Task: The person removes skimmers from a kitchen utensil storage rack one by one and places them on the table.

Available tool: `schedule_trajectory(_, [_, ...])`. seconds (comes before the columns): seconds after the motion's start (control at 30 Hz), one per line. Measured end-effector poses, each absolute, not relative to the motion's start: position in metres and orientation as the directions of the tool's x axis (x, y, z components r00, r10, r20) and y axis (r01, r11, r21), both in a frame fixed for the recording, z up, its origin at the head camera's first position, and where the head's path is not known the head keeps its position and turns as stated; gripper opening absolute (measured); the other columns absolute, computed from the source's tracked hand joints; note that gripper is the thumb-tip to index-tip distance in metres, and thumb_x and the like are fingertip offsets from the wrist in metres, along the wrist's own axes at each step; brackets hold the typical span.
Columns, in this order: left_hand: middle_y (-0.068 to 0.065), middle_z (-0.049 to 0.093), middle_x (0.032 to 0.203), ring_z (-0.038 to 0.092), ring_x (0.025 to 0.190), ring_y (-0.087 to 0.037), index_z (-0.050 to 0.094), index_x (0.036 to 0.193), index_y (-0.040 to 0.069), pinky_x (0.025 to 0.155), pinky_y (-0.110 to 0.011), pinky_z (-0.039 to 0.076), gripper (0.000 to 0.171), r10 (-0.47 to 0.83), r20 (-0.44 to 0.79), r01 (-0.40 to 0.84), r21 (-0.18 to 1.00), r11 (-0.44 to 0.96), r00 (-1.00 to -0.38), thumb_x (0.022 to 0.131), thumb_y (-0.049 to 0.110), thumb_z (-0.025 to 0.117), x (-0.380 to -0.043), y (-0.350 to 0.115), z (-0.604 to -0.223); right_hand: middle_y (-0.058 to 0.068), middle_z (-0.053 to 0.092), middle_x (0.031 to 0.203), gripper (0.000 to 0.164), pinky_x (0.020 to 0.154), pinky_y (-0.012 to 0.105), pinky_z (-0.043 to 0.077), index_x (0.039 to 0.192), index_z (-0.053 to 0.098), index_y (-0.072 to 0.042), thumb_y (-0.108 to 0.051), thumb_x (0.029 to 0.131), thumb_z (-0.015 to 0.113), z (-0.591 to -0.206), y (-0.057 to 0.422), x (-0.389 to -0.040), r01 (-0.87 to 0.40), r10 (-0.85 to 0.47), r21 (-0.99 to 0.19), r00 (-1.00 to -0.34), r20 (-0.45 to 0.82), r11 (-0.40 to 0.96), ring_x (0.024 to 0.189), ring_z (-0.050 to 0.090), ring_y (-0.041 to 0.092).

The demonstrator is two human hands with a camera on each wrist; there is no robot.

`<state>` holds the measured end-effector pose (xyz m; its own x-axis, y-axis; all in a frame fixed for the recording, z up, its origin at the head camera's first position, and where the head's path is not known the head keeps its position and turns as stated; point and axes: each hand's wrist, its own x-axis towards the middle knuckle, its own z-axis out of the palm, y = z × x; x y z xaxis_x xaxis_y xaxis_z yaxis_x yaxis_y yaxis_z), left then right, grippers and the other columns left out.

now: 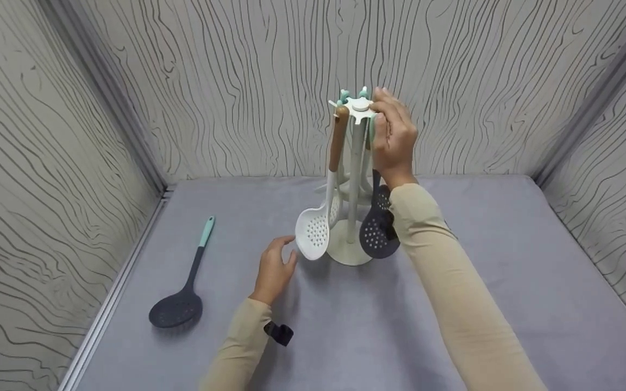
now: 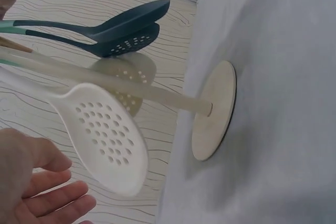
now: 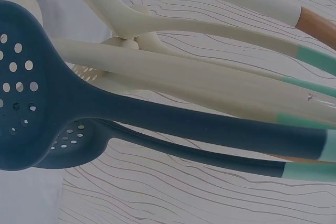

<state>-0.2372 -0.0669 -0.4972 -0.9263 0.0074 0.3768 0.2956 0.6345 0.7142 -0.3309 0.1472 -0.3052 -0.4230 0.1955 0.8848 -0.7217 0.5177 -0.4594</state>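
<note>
A utensil stand (image 1: 355, 179) with a round cream base holds several hanging utensils. At its top, my right hand (image 1: 396, 133) pinches the mint handle end of a dark slotted skimmer (image 3: 26, 77), close against the white hook disc (image 1: 361, 105). A second dark slotted utensil (image 3: 79, 148) hangs just behind that skimmer. My left hand (image 1: 276, 269) is low at the left of the stand with its fingers relaxed and apart. Its fingertips are right beside the bowl of a white slotted skimmer (image 2: 105, 135), which hangs by a brown handle (image 1: 338, 138).
To the left, a dark skimmer (image 1: 177, 310) with a mint handle lies on the grey cloth-covered table (image 1: 182, 358). More cream utensils (image 3: 152, 23) with mint handles hang at the stand's far side. Wood-grain patterned panels (image 1: 248, 81) enclose the table at the back and sides.
</note>
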Motion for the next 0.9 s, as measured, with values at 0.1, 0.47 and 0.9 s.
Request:
schedule_trajectory(0.1, [-0.019, 0.067, 0.116, 0.064, 0.113, -0.033, 0.062, 0.115, -0.004, 0.099, -0.043, 0.053, 0.028, 0.025, 0.385, 0.313, 0.708, 0.633, -0.923, 0.088, 0.001, 0.062, -0.240, -0.060, -0.490, 0.022, 0.066, 0.122, 0.026, 0.116, 0.032, 0.041, 0.095, 0.067, 0.007, -0.006, 0.091, 0.046, -0.304, 0.148, -0.330, -0.722, 0.199, -0.464, -0.426, 0.882, 0.513, 0.126, 0.057, 0.036])
schedule_trajectory(0.47, [-0.018, 0.067, 0.117, 0.064, 0.113, -0.032, 0.062, 0.117, -0.002, 0.100, -0.043, 0.053, 0.028, 0.051, 0.443, 0.378, 0.692, 0.616, -0.895, 0.089, 0.004, 0.061, -0.248, -0.047, -0.470, 0.022, 0.067, 0.121, 0.028, 0.116, 0.033, 0.041, 0.094, 0.067, 0.007, -0.009, 0.091, 0.044, -0.303, 0.150, -0.330, -0.713, 0.206, -0.464, -0.423, 0.882, 0.526, 0.126, 0.057, 0.035])
schedule_trajectory(0.9, [-0.019, 0.067, 0.119, 0.063, 0.116, -0.033, 0.060, 0.121, -0.002, 0.102, -0.043, 0.051, 0.031, 0.022, 0.461, 0.389, 0.722, 0.572, -0.887, 0.091, 0.005, 0.060, -0.257, -0.034, -0.471, 0.022, 0.067, 0.122, 0.027, 0.116, 0.034, 0.042, 0.094, 0.067, 0.007, -0.008, 0.090, 0.045, -0.305, 0.146, -0.331, -0.712, 0.218, -0.478, -0.431, 0.876, 0.513, 0.126, 0.058, 0.034])
